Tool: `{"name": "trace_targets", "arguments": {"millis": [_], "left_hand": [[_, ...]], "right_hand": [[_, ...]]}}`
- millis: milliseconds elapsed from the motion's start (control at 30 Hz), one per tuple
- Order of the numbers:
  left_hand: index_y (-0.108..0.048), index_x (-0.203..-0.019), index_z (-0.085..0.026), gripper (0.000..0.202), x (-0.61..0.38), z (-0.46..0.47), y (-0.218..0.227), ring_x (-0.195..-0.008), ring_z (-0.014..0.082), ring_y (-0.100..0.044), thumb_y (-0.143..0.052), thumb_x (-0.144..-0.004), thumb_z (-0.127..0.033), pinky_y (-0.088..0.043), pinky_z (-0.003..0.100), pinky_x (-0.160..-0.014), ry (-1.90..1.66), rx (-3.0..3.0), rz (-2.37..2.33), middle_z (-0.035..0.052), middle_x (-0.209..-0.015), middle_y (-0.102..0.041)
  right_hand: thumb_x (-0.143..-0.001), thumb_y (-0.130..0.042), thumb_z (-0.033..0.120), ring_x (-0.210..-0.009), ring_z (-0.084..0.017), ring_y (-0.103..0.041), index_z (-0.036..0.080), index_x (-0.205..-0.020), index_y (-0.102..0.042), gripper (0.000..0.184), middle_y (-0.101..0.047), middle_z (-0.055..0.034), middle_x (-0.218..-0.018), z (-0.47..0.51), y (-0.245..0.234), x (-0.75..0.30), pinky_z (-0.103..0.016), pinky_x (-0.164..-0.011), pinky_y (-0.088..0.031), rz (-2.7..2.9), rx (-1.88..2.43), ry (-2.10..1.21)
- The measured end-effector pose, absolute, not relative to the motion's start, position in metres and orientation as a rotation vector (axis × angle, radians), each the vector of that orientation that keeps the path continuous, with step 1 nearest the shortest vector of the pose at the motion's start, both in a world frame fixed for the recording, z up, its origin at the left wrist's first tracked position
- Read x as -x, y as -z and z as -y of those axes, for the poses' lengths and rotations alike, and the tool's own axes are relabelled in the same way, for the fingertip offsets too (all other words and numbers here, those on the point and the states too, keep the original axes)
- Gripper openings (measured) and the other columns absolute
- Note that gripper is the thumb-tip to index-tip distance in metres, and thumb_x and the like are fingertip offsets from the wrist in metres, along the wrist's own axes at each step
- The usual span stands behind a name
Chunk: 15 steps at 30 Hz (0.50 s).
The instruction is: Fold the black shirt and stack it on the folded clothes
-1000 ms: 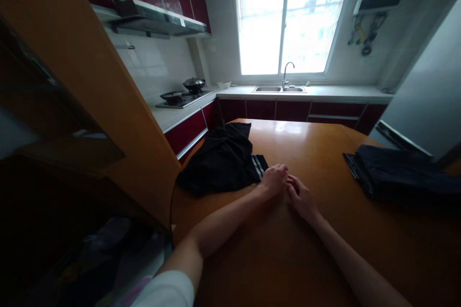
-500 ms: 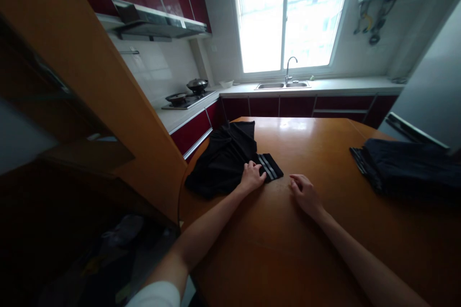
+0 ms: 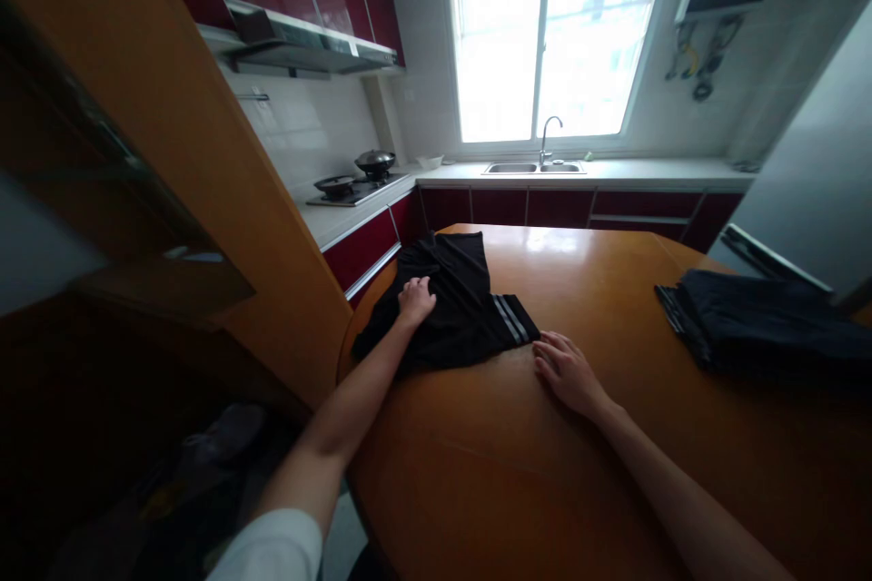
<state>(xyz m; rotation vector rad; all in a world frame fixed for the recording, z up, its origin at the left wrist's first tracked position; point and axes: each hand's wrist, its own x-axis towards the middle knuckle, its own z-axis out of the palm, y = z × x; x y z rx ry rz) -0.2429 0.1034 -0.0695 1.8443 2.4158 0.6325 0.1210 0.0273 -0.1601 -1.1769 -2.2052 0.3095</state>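
A black garment (image 3: 453,313) lies spread on the left part of the wooden table, with grey-white stripes across a sleeve-like end that points right. My left hand (image 3: 417,300) rests on the middle of the cloth, palm down, its fingers a little bent and apart. At the striped end, my right hand (image 3: 567,370) lies on the table with fingers stretched out, the tips touching or almost touching the cloth's corner. No fold of fabric is seen gripped in either hand.
A folded stack of dark clothes (image 3: 763,322) sits on the table (image 3: 586,281) at the right. Beyond are a counter with a sink (image 3: 514,168), and a stove with a lidded pan (image 3: 374,162). A wooden cabinet frame (image 3: 272,272) stands close at the left.
My left hand has moved left from beside the stripes to the garment's middle, and the fabric below looks more spread. My right hand has shifted slightly left, to the striped end, its fingers straighter.
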Motion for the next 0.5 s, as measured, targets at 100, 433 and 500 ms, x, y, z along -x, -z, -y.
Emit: {"name": "trace_targets", "arguments": {"millis": [100, 433, 500], "left_hand": [[-0.065, -0.134, -0.015, 0.05, 0.302, -0.112, 0.069, -0.129, 0.0381, -0.056, -0.069, -0.086, -0.027, -0.045, 0.048, -0.105, -0.546, -1.688, -2.513, 0.0201, -0.136, -0.063], [-0.067, -0.117, -0.008, 0.035, 0.376, -0.116, 0.068, -0.114, 0.0278, -0.066, -0.058, -0.1, -0.036, -0.049, 0.043, -0.098, -0.687, -1.321, -2.604, 0.0152, -0.119, -0.071], [-0.065, -0.114, -0.002, 0.036, 0.381, -0.113, 0.067, -0.12, 0.0316, -0.062, -0.067, -0.093, -0.03, -0.046, 0.043, -0.1, -0.744, -1.296, -2.573, 0.0183, -0.118, -0.071]], "right_hand": [[-0.099, -0.052, 0.037, -0.136, -0.031, -0.049, 0.023, -0.125, -0.071, 0.035, -0.059, -0.0102, -0.143, -0.028, 0.159, -0.119, -0.052, -0.115, -0.04, 2.206, 1.221, -0.305], [-0.099, -0.05, 0.039, -0.133, -0.03, -0.052, 0.023, -0.127, -0.071, 0.038, -0.059, -0.0112, -0.142, -0.027, 0.158, -0.12, -0.049, -0.114, -0.041, 2.212, 1.264, -0.313], [-0.099, -0.05, 0.04, -0.133, -0.031, -0.051, 0.023, -0.127, -0.07, 0.038, -0.059, -0.0106, -0.143, -0.027, 0.157, -0.12, -0.05, -0.114, -0.041, 2.22, 1.256, -0.307]]}}
